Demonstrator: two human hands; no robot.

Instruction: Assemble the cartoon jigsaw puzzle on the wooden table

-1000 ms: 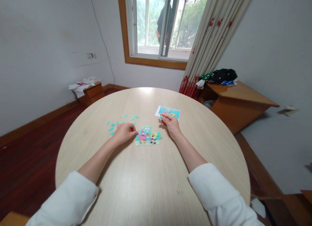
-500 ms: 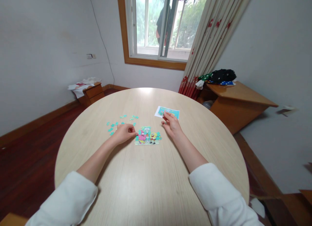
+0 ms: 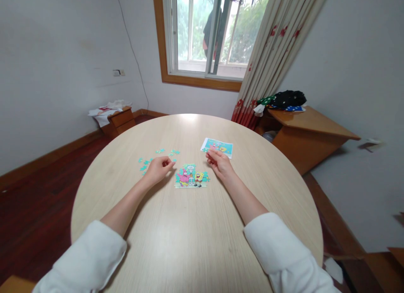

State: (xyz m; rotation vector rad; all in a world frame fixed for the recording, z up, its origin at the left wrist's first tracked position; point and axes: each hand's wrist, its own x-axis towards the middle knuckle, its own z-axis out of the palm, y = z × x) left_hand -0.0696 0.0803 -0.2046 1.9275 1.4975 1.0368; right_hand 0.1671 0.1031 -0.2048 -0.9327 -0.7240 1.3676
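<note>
A partly assembled jigsaw puzzle [image 3: 191, 177] with pink and yellow cartoon figures lies flat on the round table. My left hand [image 3: 158, 170] hovers left of it with fingers curled in a pinch; anything between the fingertips is too small to make out. Loose teal puzzle pieces [image 3: 144, 163] lie beside and beyond that hand, partly hidden by it. Up and to the right of the puzzle, my right hand [image 3: 220, 162] pinches a small teal puzzle piece [image 3: 205, 150]. Behind those fingers lies a printed picture card [image 3: 226, 149] with a white border, partly covered.
The pale wooden round table [image 3: 176, 234] fills the middle of the view. A wooden desk [image 3: 311, 124] with a heap of clothes stands at the right. At the left is a small cabinet [image 3: 121, 118] with cloth on top. A curtain [image 3: 268, 53] hangs by the window.
My left hand has drawn back from the puzzle's left edge, up and to the left. My right fingers have shifted slightly left over the card, and the teal piece now shows at their tips.
</note>
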